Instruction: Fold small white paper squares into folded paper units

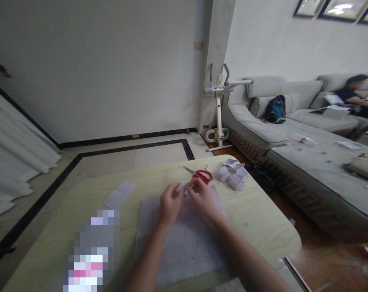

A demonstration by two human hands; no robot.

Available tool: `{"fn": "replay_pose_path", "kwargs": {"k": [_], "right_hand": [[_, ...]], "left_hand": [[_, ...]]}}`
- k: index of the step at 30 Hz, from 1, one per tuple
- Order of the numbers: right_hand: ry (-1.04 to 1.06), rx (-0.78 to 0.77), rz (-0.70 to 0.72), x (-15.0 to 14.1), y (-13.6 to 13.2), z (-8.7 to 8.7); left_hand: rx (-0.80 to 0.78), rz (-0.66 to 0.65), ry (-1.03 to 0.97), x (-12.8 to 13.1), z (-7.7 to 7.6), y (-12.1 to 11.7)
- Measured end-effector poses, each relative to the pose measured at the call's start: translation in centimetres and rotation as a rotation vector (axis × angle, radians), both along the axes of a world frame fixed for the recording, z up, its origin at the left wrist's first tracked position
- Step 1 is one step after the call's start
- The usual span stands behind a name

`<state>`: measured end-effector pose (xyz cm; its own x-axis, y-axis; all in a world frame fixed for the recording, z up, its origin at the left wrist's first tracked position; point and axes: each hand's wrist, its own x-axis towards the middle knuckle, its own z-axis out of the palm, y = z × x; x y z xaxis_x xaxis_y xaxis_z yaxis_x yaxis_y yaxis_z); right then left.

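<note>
Between my two hands is a small folded piece of white paper [181, 186], held up over the table. My left hand [171, 200] pinches its left side with thumb and fingers. On its right side, the fingers of my right hand [201, 196] are closed on it too, partly hiding it. Beneath both hands lies a large printed sheet [184, 247]. Just beyond my right hand rest scissors with red handles [204, 175]. Several folded paper pieces [234, 174] sit in a cluster at the right. A creased blank slip of paper [120, 194] lies to the left.
The pale wooden table [263, 227] has a rounded right corner. A pixelated patch covers something at its left front. Beyond stand an exercise machine [218, 109] and a grey sofa [317, 162] with a blue backpack [276, 109]. A person [354, 95] sits at the far right.
</note>
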<state>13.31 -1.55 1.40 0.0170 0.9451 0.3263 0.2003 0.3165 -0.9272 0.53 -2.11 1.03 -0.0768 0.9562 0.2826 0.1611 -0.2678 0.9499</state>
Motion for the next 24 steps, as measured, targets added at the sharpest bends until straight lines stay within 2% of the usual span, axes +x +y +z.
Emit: {"fn": "replay_pose_path", "kwargs": {"k": [4,9,13,16,18,21,24], "right_hand": [[0.113,-0.049,0.011,0.0,0.2,-0.5],[0.135,-0.096,0.054,0.3,0.7,-0.7],[0.115,-0.078,0.033,0.5,0.8,-0.5],[0.031,-0.011,-0.067,0.5,0.5,-0.3],[-0.076,0.074,-0.161,0.4,0.2,0.0],[-0.216,0.191,-0.156,0.1,-0.4,0.1],[-0.287,0.244,-0.102,-0.1,-0.7,0.0]], "left_hand": [[-0.148,-0.053,-0.176,0.2,0.9,-0.4],[-0.152,-0.147,-0.103,0.0,0.8,-0.4],[-0.13,-0.125,-0.07,-0.2,0.3,0.0],[-0.084,0.027,-0.043,-0.4,0.3,0.0],[-0.073,0.075,-0.033,-0.4,0.5,-0.2],[-0.113,-0.053,-0.064,-0.2,1.0,-0.5],[-0.143,-0.08,-0.128,0.0,1.3,-0.6]]}}
